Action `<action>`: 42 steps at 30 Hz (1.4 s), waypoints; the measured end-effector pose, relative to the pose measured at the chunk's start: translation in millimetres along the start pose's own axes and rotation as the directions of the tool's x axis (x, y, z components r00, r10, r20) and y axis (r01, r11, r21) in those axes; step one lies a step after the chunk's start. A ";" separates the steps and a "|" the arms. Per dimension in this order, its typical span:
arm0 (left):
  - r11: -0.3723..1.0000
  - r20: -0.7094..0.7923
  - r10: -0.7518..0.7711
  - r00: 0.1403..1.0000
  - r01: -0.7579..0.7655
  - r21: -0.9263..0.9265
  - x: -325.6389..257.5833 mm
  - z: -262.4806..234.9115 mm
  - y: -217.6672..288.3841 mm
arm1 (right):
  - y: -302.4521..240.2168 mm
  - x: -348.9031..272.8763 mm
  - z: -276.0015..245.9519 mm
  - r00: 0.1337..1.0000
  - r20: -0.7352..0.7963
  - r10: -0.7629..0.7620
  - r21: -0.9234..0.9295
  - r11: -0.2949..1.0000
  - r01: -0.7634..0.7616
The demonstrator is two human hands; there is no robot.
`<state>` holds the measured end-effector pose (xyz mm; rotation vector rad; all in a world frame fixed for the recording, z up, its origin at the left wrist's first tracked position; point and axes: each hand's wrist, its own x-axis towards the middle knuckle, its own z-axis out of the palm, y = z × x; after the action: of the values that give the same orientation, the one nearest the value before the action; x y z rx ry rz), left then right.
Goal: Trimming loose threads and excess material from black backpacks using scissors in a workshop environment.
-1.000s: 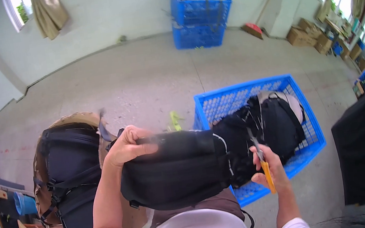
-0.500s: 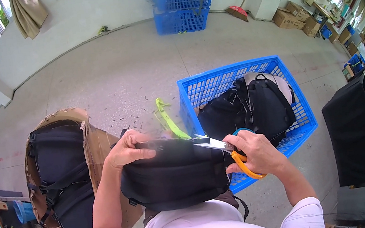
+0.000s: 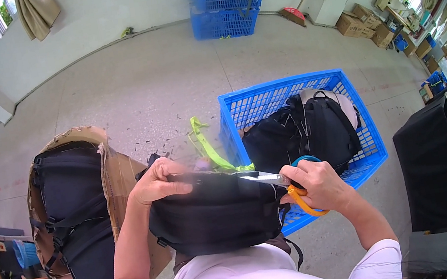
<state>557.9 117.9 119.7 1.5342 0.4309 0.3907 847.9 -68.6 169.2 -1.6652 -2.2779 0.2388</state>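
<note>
A black backpack lies across my lap, its upper edge partly smeared. My left hand pinches that edge at the left, thumb on top. In my right hand are scissors with one orange and one teal handle loop. Their silver blades point left and meet the backpack's upper edge; whether they are parted I cannot tell. Just beyond that edge hangs a bright yellow-green strip, by the basket's near left corner.
To the right stands a blue plastic basket with black and grey backpacks inside. A cardboard box packed with black backpacks is at my left. Stacked blue crates and a red dustpan are by the far wall. Dark scraps litter the floor.
My right hand and the scissors have shifted slightly to the right. The left hand keeps its hold on the backpack's edge, and the view has moved a little.
</note>
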 end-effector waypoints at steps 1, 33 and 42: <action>0.999 0.010 0.034 0.999 -0.034 -0.002 -0.4 1.1 3.0 | -2.5 2.2 -2.5 1.000 0.000 0.002 -0.001 1.000 -0.002; 0.982 0.081 0.109 0.991 -0.120 0.147 -4.4 12.3 8.4 | -13.3 14.5 -15.4 0.994 0.106 -0.041 0.051 0.998 0.035; 0.951 0.069 0.129 0.989 -0.143 0.274 6.3 35.5 19.6 | -6.0 18.9 -22.2 0.997 0.003 0.079 0.366 0.927 -0.075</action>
<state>581.6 90.4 138.8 1.8517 0.3515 0.4098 844.8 -53.5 194.7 -1.5518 -2.0062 0.6297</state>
